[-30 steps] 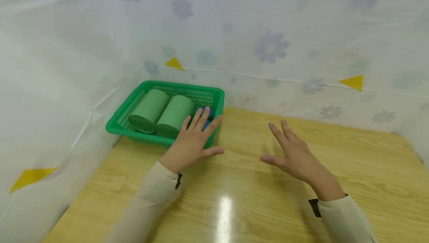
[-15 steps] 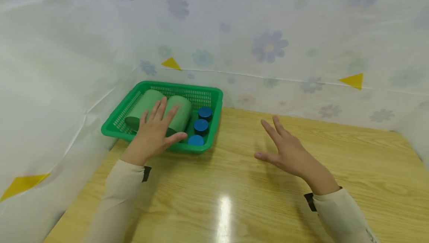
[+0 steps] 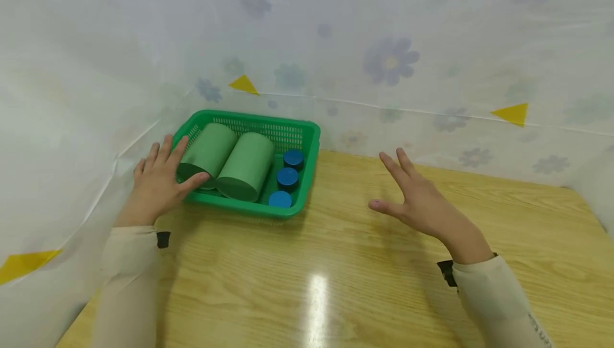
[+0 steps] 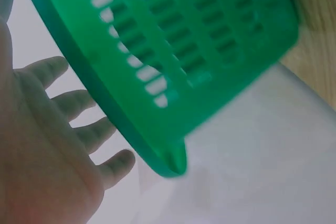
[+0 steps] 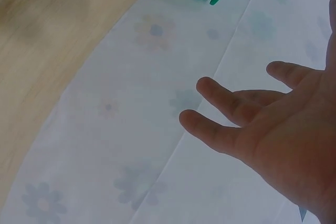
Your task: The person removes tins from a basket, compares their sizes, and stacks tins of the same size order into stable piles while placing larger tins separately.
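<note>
A green plastic basket point(image 3: 240, 207) sits at the back left of the table in the head view. Inside it, two light-green cylinders point(image 3: 247, 164) lie side by side, with three blue round-topped pieces point(image 3: 288, 178) in a row along the right side. My left hand point(image 3: 155, 185) is spread at the basket's left front corner, overlapping the rim; the left wrist view shows its fingers point(image 4: 84, 100) straight beside the rim point(image 4: 105, 98), gripping nothing. Over the table to the right of the basket, my right hand point(image 3: 422, 201) hovers with fingers extended and thumb apart, holding nothing.
The wooden table point(image 3: 268, 278) meets white flowered sheeting point(image 3: 336, 33) at the back and left. Yellow triangles point(image 3: 512, 114) mark the sheeting. Dark bands show at both sleeve cuffs.
My left hand has moved left, from over the blue pieces across the cylinders to the basket's left corner, uncovering the blue pieces. My right hand has stayed nearly in place.
</note>
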The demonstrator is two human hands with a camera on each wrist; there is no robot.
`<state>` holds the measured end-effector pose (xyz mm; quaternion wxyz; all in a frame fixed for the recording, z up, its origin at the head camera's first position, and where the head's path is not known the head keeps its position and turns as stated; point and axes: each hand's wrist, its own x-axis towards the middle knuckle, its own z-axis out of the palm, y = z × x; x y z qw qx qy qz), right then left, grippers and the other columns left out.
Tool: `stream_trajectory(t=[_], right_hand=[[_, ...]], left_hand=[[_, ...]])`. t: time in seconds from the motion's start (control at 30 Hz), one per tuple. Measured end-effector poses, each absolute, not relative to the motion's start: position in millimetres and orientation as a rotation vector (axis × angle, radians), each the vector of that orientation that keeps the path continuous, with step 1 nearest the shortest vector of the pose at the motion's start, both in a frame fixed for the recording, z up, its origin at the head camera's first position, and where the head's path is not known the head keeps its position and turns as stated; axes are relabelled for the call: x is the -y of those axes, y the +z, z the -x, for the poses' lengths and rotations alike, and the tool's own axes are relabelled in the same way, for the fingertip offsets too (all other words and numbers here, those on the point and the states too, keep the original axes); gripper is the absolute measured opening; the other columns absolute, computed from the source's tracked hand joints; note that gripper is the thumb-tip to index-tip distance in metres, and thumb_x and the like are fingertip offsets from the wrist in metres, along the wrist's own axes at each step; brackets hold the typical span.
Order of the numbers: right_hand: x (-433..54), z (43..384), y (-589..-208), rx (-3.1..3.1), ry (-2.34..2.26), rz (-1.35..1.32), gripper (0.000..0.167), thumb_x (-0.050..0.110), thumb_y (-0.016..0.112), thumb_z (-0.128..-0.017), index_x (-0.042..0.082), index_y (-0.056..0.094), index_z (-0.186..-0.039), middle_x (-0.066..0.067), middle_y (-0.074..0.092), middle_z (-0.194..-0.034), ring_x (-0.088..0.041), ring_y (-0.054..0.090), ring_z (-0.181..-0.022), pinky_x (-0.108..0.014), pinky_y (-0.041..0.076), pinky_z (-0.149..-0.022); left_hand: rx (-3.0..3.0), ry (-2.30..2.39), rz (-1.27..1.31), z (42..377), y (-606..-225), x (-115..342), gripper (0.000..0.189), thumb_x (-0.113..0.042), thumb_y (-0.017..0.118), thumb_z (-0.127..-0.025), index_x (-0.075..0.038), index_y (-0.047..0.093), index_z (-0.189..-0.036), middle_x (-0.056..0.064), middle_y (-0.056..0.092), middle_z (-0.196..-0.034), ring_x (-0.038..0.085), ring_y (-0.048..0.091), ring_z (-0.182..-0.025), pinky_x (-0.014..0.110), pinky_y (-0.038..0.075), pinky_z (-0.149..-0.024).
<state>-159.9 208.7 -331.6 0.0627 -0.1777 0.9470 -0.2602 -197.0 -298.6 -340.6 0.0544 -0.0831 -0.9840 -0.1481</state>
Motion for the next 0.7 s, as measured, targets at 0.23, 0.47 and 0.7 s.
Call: stream_trajectory(t=[0.23,0.47,0.7], right_hand=[[-198,170,-321,-2.865,-0.816,0.556,0.096,0.064,0.059,-0.094,0.035,0.000,-0.163,-0.001,-0.015,-0.167,-0.046,0.012,-0.150,-0.071,0.025,-0.109],[-175,188,-315,-2.868,-0.832,0.632,0.093,0.071,0.056,-0.091,0.038,0.005,-0.163,0.001,-0.008,-0.168,-0.038,0.016,-0.151,-0.066,0.027,-0.112],[-142,210,-305,-2.831,-0.830,0.733,0.093,0.066,0.061,-0.092,0.029,0.015,-0.164,-0.001,0.003,-0.169,-0.031,0.014,-0.153,-0.062,0.025,-0.115]], left_hand=[[3.038,-0.522,0.180,201,-349,323,0.099,-0.067,0.049,-0.098,-0.014,-0.002,-0.164,0.024,-0.014,-0.165,0.051,-0.009,-0.148,0.082,0.008,-0.103],[3.064,-0.698,0.163,203,-359,339,0.098,-0.059,0.055,-0.099,-0.014,-0.003,-0.164,0.027,-0.013,-0.163,0.063,0.001,-0.142,0.082,0.013,-0.102],[3.058,-0.831,0.158,202,-366,351,0.094,-0.053,0.056,-0.101,-0.011,0.000,-0.164,0.027,-0.008,-0.165,0.061,0.006,-0.143,0.079,0.017,-0.105]])
